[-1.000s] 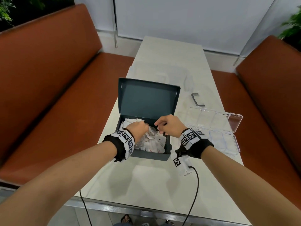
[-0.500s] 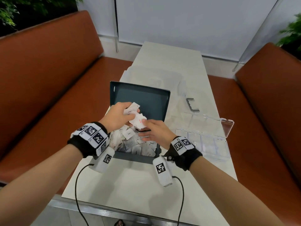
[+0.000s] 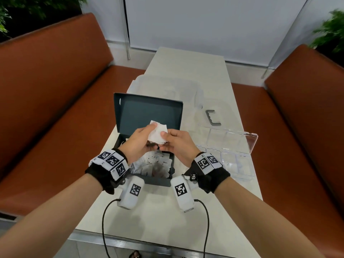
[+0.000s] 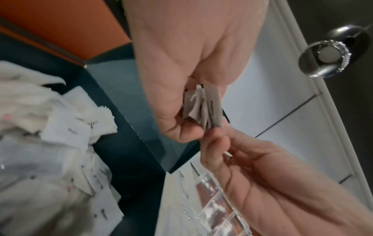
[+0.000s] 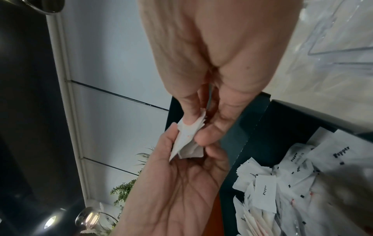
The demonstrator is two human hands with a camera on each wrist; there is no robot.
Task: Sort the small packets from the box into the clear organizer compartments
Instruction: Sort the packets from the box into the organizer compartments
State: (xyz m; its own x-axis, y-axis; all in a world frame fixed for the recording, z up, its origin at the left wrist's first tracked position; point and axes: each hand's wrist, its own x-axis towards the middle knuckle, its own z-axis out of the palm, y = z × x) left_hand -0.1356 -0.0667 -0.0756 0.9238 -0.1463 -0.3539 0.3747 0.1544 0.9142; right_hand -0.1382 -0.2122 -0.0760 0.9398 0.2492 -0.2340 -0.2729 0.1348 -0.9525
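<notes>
Both hands pinch a fanned bundle of packets above the box

The left hand (image 3: 141,140) and right hand (image 3: 176,144) grip small white paper packets (image 3: 157,134) over the dark teal cardboard box (image 3: 130,110); light, floppy, slippery, best nipped by their edges.

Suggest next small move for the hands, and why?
Probably peel one packet off the bunch of packets with the right hand while the left hand keeps the rest: both pinch it above the box, and the organizer looks unfilled.
</notes>
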